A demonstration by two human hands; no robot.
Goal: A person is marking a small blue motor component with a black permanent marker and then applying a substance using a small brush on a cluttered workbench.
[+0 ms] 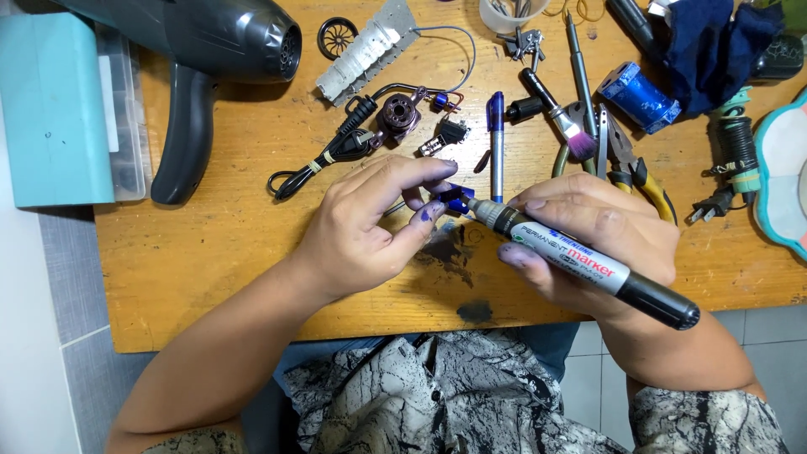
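The right hand (588,235) holds a marker (588,261) touching, seemingly, the left hand's (370,227) small blue part (455,200).

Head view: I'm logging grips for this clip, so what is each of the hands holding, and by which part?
The right hand grips a marker around its barrel, tip pointing left. The left hand pinches a small blue part between its fingertips.

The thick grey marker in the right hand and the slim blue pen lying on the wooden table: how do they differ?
The thick grey marker with a black end is held in the right hand, slanted, its tip at the small blue part pinched by the left hand. The slim blue pen lies untouched and straight on the wooden table. The marker is far thicker. Both are writing tools.
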